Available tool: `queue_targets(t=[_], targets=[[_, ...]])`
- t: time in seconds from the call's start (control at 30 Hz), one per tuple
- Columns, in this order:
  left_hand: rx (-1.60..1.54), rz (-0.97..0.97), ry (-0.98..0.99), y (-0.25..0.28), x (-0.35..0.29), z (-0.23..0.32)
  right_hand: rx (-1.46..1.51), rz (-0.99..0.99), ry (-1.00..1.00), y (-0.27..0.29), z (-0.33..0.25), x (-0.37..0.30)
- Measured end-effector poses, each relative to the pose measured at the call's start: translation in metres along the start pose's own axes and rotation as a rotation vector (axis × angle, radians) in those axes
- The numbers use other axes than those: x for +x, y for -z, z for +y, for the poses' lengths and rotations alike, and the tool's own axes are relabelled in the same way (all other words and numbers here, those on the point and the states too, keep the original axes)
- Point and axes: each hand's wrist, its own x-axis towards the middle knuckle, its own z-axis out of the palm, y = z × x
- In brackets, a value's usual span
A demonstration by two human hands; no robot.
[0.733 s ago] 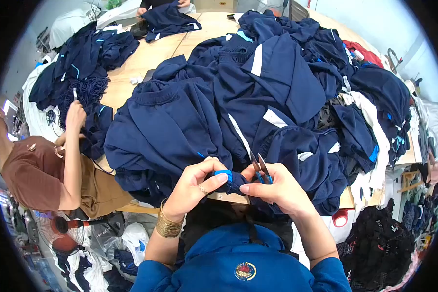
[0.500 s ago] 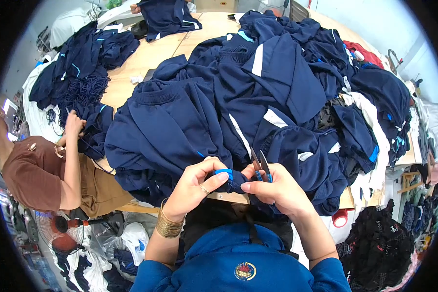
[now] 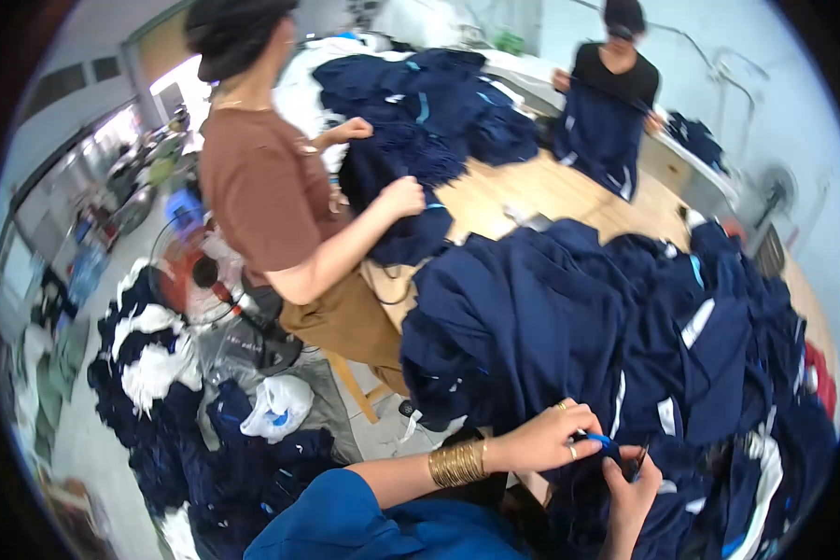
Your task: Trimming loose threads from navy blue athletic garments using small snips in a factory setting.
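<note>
A: In the head view, what do the hands do?

B: At the lower right, the left hand pinches a blue strip on a navy garment. The right hand closes its fingers around small dark snips, I think.

A: How far is the work?

B: I judge it far from finished: a big pile of navy garments covers the wooden table, and more lie on the floor at the left.

A: Any packages or labels?

B: A white plastic bag at lower left centre. White patches show on the garments; I cannot tell if they are labels.
</note>
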Motion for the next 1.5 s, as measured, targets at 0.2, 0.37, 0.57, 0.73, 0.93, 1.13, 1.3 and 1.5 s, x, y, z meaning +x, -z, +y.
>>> queue_targets(t=[0.2,0.37,0.57,0.73,0.93,1.13,1.3,1.5], targets=[[-0.457,0.059,0.239,-0.008,-0.034,0.01,-0.289,0.25,0.525,-0.018,-0.005,0.005],[-1.005,0.001,0.537,-0.017,-0.031,0.008,-0.511,0.129,0.681,-0.011,-0.016,-0.002],[-0.995,-0.119,0.61,-0.025,-0.027,0.0,-0.627,0.047,0.731,-0.013,-0.01,-0.013],[-1.054,-0.051,0.628,-0.037,-0.031,-0.012,-0.553,0.06,0.688,-0.006,-0.011,-0.02],[-1.235,0.08,0.614,-0.045,-0.03,-0.013,-0.456,0.198,0.746,-0.001,-0.003,-0.023],[-1.288,0.146,0.543,-0.047,-0.029,-0.007,-0.13,0.072,0.391,-0.002,0.003,-0.03],[-1.019,0.05,0.422,-0.045,-0.028,0.008,0.309,0.099,0.054,0.004,0.015,-0.024],[-0.971,0.054,0.486,-0.052,-0.03,-0.005,0.365,-0.015,0.051,0.001,0.031,-0.023]])
